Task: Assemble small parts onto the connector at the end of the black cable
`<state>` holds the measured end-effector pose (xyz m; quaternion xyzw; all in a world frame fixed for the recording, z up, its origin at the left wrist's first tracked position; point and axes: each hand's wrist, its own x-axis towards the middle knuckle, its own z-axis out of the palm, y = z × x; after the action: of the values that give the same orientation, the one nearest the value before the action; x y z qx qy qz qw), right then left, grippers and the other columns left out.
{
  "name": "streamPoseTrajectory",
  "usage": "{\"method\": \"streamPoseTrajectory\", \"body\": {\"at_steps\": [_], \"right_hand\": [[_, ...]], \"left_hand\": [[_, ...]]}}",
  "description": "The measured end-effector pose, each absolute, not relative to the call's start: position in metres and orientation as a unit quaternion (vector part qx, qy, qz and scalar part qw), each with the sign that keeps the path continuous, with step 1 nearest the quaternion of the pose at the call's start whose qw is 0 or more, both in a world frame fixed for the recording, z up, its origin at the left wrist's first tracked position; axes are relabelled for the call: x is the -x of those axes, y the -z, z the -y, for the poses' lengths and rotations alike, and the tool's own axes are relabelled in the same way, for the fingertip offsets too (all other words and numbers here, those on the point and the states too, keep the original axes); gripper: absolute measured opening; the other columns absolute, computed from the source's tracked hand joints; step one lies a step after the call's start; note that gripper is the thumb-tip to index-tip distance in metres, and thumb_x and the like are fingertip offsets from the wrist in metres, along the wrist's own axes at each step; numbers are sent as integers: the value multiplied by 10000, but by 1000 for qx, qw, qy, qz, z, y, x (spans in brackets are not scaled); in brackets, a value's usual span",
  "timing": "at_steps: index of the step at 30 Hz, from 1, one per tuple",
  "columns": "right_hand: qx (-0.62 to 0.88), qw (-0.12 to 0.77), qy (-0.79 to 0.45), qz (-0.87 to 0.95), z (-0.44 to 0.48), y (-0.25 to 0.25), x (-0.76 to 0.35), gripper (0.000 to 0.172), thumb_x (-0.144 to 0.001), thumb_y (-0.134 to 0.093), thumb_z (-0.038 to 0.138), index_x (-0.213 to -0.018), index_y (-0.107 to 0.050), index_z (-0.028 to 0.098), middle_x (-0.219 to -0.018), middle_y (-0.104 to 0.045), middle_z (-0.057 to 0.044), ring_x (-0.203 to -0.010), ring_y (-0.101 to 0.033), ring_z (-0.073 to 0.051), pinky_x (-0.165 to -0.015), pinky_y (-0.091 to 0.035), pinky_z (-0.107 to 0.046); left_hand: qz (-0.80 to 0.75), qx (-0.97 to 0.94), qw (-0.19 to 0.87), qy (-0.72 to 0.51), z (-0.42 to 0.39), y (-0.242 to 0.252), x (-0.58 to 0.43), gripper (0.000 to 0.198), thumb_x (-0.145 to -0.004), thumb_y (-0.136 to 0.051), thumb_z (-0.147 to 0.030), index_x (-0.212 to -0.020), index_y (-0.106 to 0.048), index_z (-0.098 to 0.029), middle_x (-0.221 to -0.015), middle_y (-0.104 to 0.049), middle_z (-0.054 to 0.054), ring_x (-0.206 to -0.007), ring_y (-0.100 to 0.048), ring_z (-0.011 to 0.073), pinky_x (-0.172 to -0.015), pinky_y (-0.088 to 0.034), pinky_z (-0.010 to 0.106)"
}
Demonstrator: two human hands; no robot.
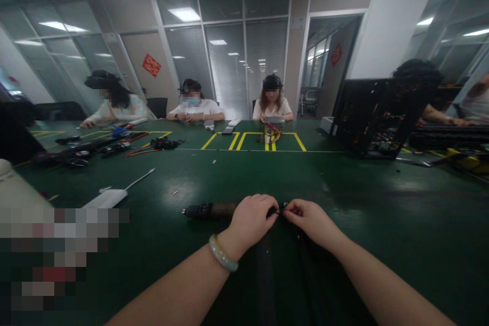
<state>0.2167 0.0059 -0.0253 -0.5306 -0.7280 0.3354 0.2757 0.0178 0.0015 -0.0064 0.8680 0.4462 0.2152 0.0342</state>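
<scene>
A cylindrical electric screwdriver (221,211) with a brown body, black nose and metal tip lies across the green table, its tip to the left. My left hand (252,221), with a pale bangle at the wrist, is closed over its right end, where a black part shows between thumb and fingers. Close on the right, the fingertips of my right hand (311,219) pinch a small black piece (284,205), mostly hidden; its kind cannot be made out. Below the hands, a dark flat strip (263,270) and a black cable-like length (305,265) run toward me.
On the left lie a white power strip (109,198) with a cord and a heap of cables (80,150). A black computer case (372,119) stands at the back right. Several people sit across the table, one handling a grey box with coloured wires (274,130).
</scene>
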Motion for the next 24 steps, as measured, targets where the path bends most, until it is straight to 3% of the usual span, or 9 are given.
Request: {"method": "streamPoseTrajectory", "body": {"at_steps": [7,24], "right_hand": [[533,276,-343,723,-4,23,-216,152,-847,-570,311,-845,-658,187,-782,-700,-13,-701,-634,-165,-602,-427,-237],[528,277,-340,727,-1,21,-216,139,-844,-576,305,-841,-674,206,-788,-701,-3,-717,-637,-166,-605,-422,-237]], "left_hand": [[-430,-877,30,-211,-3,7,-18,63,-861,-602,-230,-920,-622,-234,-954,-643,-12,-910,-579,184,-813,-432,333],[-438,-874,41,-204,-1,2,-15,131,-862,-608,-267,-990,-612,-240,-957,-643,3,-909,-586,185,-812,-440,324]]}}
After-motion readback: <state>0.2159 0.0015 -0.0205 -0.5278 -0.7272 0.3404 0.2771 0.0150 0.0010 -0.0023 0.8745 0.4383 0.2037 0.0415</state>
